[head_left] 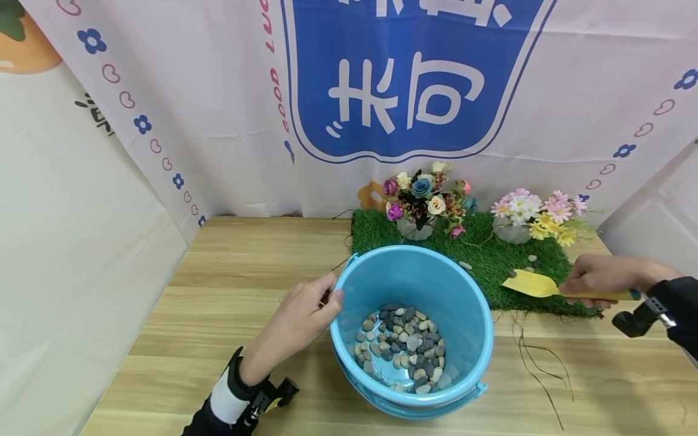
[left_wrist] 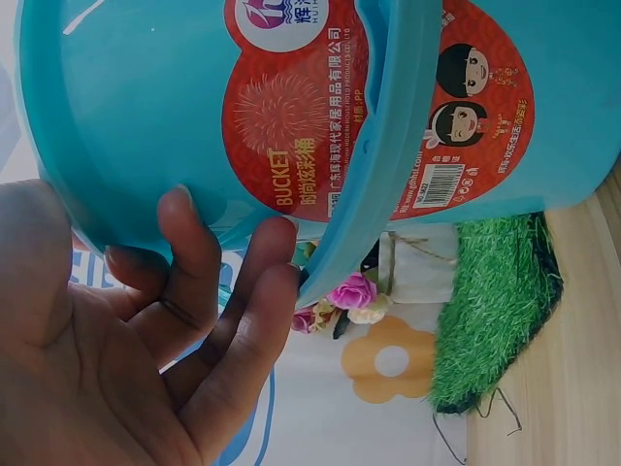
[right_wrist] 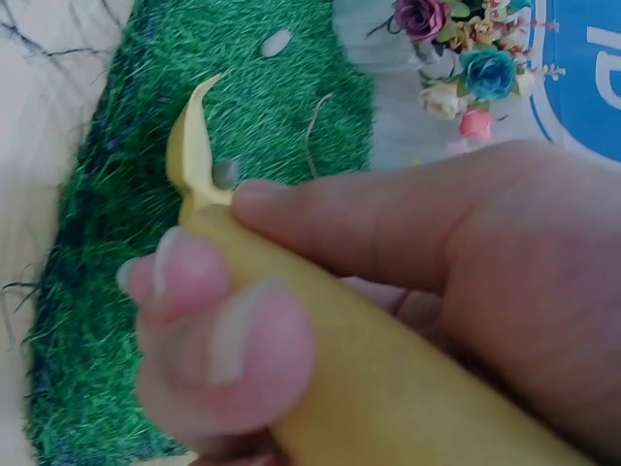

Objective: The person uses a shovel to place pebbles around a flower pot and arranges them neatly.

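Note:
On the wooden table stands a light blue plastic bucket (head_left: pixel 409 272), with many grey, black and cream pebbles (head_left: pixel 406 339) over its bottom. My left hand (head_left: pixel 297 318) grips the bucket's rim on the left side; in the left wrist view several fingers (left_wrist: pixel 262 291) curl up against it. Off to the right, my right hand (head_left: pixel 602 280) holds a small yellow trowel (head_left: pixel 531 283) by its handle, the blade low over artificial turf (head_left: pixel 491 260). One dark pebble (head_left: pixel 511 274) shows beside the blade's tip, and a pale pebble (right_wrist: pixel 276 43) lies on the turf.
Behind the bucket, a pot of mixed roses (head_left: pixel 425 197) and a pot of pink, white and yellow daisies (head_left: pixel 537 212) stand on the turf. Loose dark strands (head_left: pixel 531 357) lie on the table (head_left: pixel 245 266). A printed cloth (head_left: pixel 234 109) hangs behind.

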